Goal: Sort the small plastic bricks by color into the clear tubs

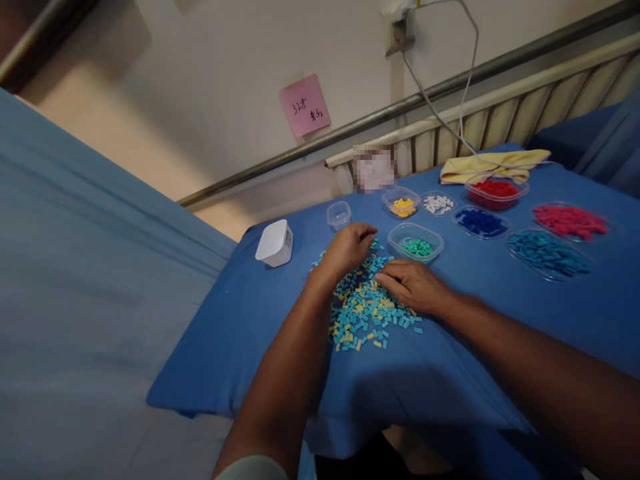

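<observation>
teal and yellow pieces (pixel 369 310) lie loose on blue cloth (pixel 260 307) by the curled left hand (pixel 350 247) and right hand (pixel 416 285); i can't tell if either pinches any, and a careless sweep could scatter them.

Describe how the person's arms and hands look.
The left hand and right hand are bare: no gloves, and no watch or bracelet shows on either wrist. A pale grey-green sleeve edges the left arm at the picture's bottom; no sleeve shows on the right arm.
</observation>
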Demonstrator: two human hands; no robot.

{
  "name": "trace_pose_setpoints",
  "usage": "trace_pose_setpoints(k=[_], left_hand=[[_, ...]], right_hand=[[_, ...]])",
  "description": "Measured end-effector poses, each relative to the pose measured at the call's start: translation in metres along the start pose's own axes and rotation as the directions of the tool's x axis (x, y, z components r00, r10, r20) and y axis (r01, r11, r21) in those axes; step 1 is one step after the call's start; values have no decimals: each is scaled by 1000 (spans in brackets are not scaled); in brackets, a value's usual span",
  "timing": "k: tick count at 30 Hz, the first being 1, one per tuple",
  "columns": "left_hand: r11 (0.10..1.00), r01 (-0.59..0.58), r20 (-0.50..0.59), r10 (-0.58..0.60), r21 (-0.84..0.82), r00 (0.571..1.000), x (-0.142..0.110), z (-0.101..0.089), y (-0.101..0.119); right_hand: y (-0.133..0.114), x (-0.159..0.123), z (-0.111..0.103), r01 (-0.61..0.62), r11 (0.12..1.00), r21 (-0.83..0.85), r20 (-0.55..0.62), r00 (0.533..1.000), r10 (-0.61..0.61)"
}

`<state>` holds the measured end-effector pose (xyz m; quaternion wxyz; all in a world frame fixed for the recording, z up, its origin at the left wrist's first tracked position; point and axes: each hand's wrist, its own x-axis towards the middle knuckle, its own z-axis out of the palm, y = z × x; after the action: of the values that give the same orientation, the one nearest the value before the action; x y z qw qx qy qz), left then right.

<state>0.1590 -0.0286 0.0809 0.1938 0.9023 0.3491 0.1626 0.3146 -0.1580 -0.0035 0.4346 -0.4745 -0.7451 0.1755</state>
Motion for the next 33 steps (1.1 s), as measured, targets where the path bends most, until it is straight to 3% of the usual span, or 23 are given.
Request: trace_pose_setpoints(k=[4,12,16,22,26,33], left_hand=[[955,74,126,-114,289,985,-36,-4,-26],[883,223,118,-294,413,948,-73,-16,-45],[868,241,78,-303,435,950,-74,-22,-44],[943,86,149,-140,321,979,-56,-8,-36],[951,74,169,-129,299,977,-44,-2,-38],[953,54,234,-127,298,964,-41,-11,-38]], right_hand=[[0,1,0,1,1000,-14,1,1000,-1],[4,-1,2,2,1000,-12,9,1000,-2],[6,-1,4,1,1000,6,13,1000,-1],[5,0,2,-8,1000,21,26,1000,7],[4,0,1,-17,1000,22,33,999,16],[4,0,1,-20,999,27,33,999,19]])
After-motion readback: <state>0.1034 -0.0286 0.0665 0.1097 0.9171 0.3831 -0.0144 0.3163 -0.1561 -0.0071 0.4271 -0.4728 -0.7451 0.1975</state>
